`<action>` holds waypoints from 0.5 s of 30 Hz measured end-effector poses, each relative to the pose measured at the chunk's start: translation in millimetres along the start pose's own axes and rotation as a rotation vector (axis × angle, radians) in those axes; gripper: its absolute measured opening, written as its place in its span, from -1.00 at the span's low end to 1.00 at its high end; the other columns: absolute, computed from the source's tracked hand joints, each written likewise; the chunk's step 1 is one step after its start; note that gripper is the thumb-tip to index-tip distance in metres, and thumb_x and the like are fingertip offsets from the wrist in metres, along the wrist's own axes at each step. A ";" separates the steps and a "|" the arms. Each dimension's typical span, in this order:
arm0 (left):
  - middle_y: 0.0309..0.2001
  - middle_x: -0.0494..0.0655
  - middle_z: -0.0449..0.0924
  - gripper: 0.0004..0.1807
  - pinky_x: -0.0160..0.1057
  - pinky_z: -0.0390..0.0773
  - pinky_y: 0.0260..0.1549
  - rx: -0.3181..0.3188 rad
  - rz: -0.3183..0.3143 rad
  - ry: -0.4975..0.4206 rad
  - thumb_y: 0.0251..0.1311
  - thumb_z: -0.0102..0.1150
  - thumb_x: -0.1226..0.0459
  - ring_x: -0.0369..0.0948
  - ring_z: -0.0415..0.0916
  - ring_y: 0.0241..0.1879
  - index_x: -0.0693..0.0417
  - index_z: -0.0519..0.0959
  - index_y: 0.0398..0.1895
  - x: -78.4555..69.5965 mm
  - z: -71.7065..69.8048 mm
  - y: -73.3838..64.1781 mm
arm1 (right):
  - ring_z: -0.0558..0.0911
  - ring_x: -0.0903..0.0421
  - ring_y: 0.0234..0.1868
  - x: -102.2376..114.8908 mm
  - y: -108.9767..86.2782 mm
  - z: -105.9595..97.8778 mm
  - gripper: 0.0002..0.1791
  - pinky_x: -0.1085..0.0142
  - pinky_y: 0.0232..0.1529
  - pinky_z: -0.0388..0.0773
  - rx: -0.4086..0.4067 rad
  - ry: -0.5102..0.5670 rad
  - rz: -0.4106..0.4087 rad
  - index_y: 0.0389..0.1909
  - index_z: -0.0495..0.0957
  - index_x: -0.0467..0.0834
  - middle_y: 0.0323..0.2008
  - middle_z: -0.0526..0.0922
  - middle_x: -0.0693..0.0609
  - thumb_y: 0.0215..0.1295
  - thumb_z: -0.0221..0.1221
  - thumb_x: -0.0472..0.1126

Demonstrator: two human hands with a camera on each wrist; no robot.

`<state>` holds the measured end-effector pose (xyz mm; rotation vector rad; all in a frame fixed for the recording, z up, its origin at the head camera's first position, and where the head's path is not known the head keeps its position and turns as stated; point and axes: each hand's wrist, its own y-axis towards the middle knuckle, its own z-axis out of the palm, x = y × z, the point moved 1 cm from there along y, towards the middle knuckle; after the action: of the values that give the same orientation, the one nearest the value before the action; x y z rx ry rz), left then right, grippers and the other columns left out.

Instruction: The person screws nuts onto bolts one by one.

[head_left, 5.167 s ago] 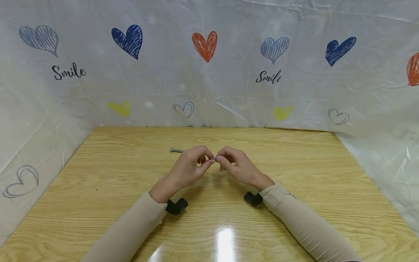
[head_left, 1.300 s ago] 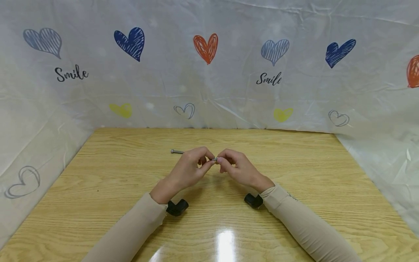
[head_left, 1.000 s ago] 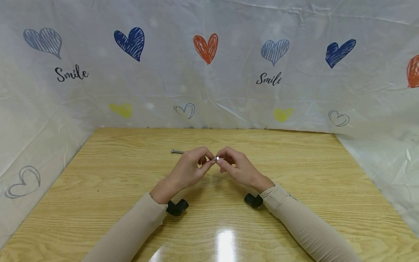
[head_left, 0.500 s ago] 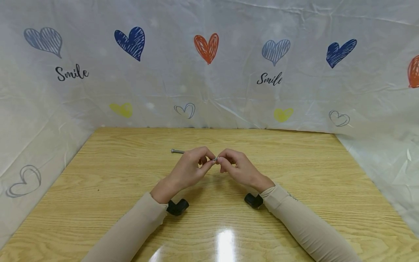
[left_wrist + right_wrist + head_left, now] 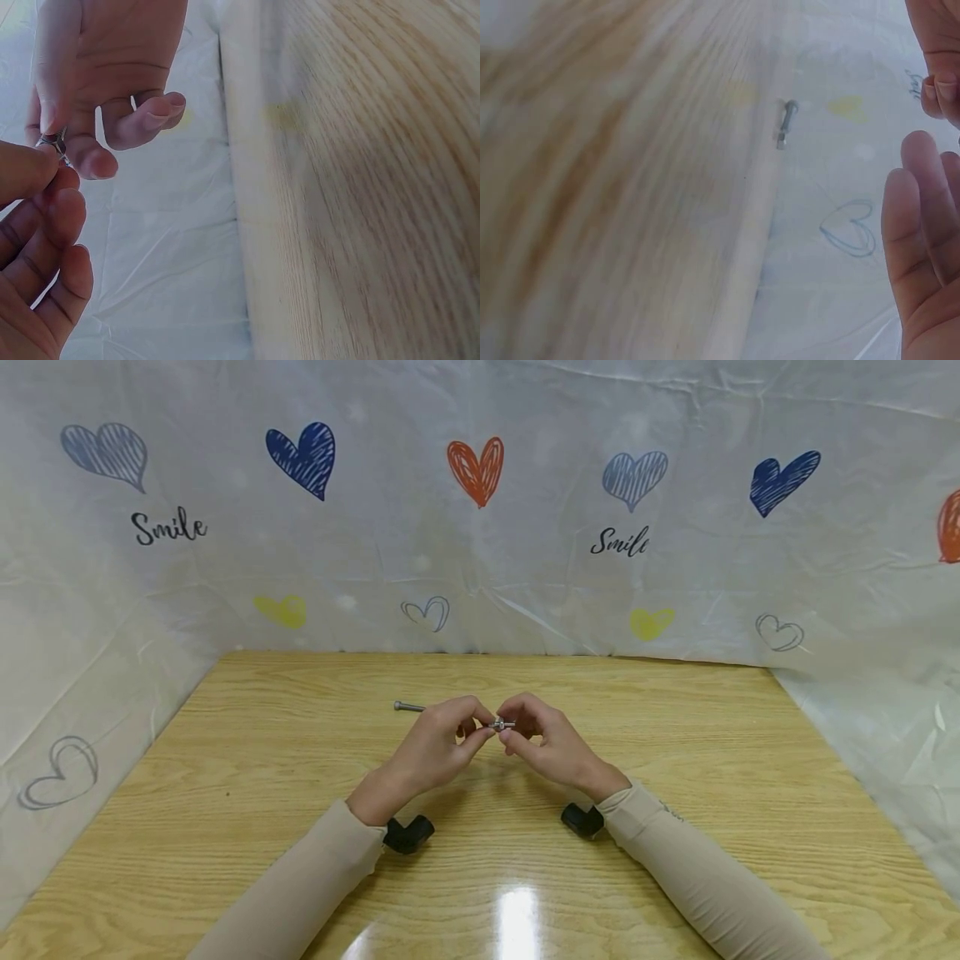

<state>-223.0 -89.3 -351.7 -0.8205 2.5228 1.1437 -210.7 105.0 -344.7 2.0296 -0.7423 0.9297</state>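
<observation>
My left hand (image 5: 429, 745) pinches a small metal bolt between thumb and index finger; its head end is hidden by the fingertips. The bolt's threaded end (image 5: 511, 724) points right, with a shiny nut (image 5: 500, 724) on it close to my left fingertips. The thumb and index fingertips of my right hand (image 5: 551, 745) sit at the nut, below and above it, with the shank showing between them. In the left wrist view the nut (image 5: 54, 142) lies between both hands' fingertips. The right hand's other fingers are loosely bent.
Another bolt (image 5: 408, 706) lies on the wooden table (image 5: 675, 735) behind my left hand, partly hidden by it. The right wrist view shows this bolt (image 5: 788, 120) too. Black wrist-worn pieces (image 5: 408, 835) hang under both forearms. A white cloth (image 5: 525, 610) with printed hearts stands behind the table.
The right thumb and index finger have repeatedly closed over the nut and parted; now they are parted and the threaded end shows. The left hand and the bolt on the table have stayed put.
</observation>
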 end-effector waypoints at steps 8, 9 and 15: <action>-0.41 -0.19 0.54 -0.88 -0.34 0.36 -0.52 0.000 -0.004 -0.005 0.16 0.28 0.42 -0.35 0.30 -0.55 0.06 0.57 -0.30 0.6 0.1 -0.6 | 0.60 -0.17 -0.38 -1.3 0.2 0.7 -0.85 0.22 -0.33 0.55 0.006 0.000 0.010 -0.06 0.45 -0.30 -0.24 0.58 -0.08 0.41 0.02 -0.39; -0.41 -0.19 0.54 -0.88 -0.34 0.36 -0.52 0.001 -0.005 -0.005 0.16 0.28 0.42 -0.35 0.30 -0.55 0.06 0.57 -0.30 0.6 0.0 -0.7 | 0.60 -0.17 -0.39 -1.7 0.3 0.8 -0.86 0.25 -0.35 0.53 0.007 -0.006 0.017 -0.08 0.46 -0.29 -0.26 0.58 -0.06 0.43 0.01 -0.37; -0.40 -0.19 0.55 -0.89 -0.34 0.37 -0.52 0.005 -0.013 -0.010 0.16 0.28 0.42 -0.34 0.32 -0.54 0.06 0.57 -0.31 0.6 0.0 -0.6 | 0.58 -0.18 -0.40 -3.3 1.2 1.0 -0.84 0.26 -0.39 0.50 0.005 -0.030 0.028 -0.13 0.51 -0.27 -0.35 0.57 -0.01 0.47 -0.04 -0.33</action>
<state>-223.1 -89.9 -352.3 -0.8267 2.5080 1.1336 -213.1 104.1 -347.3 2.0462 -0.7873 0.9202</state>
